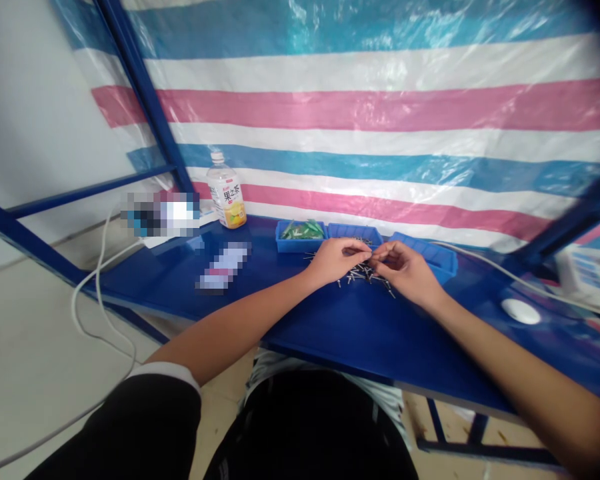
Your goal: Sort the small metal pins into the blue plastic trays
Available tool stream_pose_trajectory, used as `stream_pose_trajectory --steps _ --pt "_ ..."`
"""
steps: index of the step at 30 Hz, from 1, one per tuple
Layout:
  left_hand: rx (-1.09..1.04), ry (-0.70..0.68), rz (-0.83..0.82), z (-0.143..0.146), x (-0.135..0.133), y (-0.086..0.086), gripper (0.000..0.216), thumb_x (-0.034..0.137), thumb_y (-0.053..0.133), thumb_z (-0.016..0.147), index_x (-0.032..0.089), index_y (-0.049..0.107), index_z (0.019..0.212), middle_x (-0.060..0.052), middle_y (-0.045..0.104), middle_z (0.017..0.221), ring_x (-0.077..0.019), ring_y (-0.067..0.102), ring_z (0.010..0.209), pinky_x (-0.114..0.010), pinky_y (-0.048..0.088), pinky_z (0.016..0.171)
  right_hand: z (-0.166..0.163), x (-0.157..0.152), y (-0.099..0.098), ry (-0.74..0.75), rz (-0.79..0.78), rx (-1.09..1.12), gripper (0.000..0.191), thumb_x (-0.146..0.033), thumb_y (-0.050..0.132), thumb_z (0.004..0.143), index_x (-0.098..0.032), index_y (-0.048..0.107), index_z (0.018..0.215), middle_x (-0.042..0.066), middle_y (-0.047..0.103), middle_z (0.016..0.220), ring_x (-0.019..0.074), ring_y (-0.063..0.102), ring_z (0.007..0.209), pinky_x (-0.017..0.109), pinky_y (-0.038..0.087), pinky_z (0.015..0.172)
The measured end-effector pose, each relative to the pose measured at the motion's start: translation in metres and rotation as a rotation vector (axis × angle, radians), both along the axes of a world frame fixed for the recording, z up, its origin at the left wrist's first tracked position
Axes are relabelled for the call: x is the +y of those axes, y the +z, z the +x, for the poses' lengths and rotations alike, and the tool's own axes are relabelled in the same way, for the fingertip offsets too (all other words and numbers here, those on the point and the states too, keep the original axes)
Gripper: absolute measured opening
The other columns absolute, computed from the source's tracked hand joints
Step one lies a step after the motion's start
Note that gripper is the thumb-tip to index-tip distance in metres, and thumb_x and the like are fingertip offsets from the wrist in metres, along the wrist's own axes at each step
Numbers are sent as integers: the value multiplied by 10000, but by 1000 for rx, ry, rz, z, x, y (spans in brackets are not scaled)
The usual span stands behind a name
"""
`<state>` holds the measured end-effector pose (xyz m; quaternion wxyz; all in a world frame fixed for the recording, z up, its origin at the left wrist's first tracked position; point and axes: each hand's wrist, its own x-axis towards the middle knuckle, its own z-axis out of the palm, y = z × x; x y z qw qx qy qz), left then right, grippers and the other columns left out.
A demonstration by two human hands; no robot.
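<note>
My left hand (336,259) and my right hand (403,268) meet fingertip to fingertip over a small heap of thin metal pins (364,273) on the blue table (360,333). Both hands are pinched shut on something tiny between them, too small to name. Just behind the hands stand three blue trays: one holding green parts (300,231), a middle tray (355,231) and a right tray (433,253).
A bottle of yellow drink (226,192) stands at the table's back left, next to blurred items (160,213) and a blurred flat object (223,267). A white round object (520,311) lies at right. White cables (97,280) hang off the left edge. A striped tarp (360,107) backs the table.
</note>
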<state>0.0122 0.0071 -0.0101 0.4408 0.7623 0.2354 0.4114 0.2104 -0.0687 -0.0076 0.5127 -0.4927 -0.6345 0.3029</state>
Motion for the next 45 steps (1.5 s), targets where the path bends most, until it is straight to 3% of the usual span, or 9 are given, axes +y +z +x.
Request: stream_pose_trajectory --steps 6,11,14,17,21,28,33,41,45 --pt "-33 -45 -65 1 -3 0 253 363 823 892 160 818 1043 -110 824 1078 -221 778 989 -387 605 962 -2 -2 3 35 -26 16 413 -435 891 769 -254 592 989 15 721 862 179 685 729 320 587 673" --pt "-51 5 -12 1 -5 2 347 343 827 897 175 769 1194 -118 812 1134 -212 770 1020 -373 603 951 1 -1 3 7 23 -60 362 -370 823 813 -257 606 1080 9 699 877 188 679 768 325 582 700" --pt "9 16 -17 0 -8 4 302 360 724 984 165 765 1210 -106 820 978 -177 766 837 -343 620 837 7 -1 3 -54 78 -147 298 -348 766 864 -244 652 1118 17 694 896 190 679 801 330 578 740" --pt "76 -51 -91 -1 -9 2 303 319 618 1045 147 759 1251 -106 820 896 -158 758 703 -314 626 729 10 -2 4 -124 95 -201 228 -407 749 901 -229 690 1031 42 723 905 205 696 814 344 580 752" --pt "74 -82 -57 1 -6 -4 287 212 613 1026 165 775 1258 -109 835 1026 -184 808 869 -341 657 841 9 -2 4 -146 85 -272 318 -533 752 912 -227 724 995 60 761 900 226 717 813 360 593 737" --pt "40 11 50 -1 -2 -1 219 255 729 961 211 823 1154 -93 820 1179 -235 784 1097 -433 621 1047 6 -2 1 -120 151 -385 320 -534 750 909 -237 752 1026 79 763 962 231 705 807 371 584 682" --pt "-56 16 -64 0 -1 -2 177 173 767 917 164 741 1091 -115 820 1067 -214 797 998 -419 627 992 8 -2 0 -89 125 -378 306 -523 731 936 -242 768 1051 73 765 977 232 714 828 383 590 718" --pt "-93 47 -200 2 -2 -4 392 146 842 821 193 552 1081 -90 787 1018 -197 788 829 -361 638 779 8 -3 0 -77 83 -288 313 -513 720 960 -238 733 1109 63 772 985 235 729 882 372 602 780" --pt "-109 2 -148 3 -3 -4 343 131 852 810 178 574 1005 -92 788 990 -187 784 883 -368 627 860 6 -5 3 -85 96 -278 352 -477 687 982 -236 714 1237 73 772 1016 241 736 898 358 594 742"
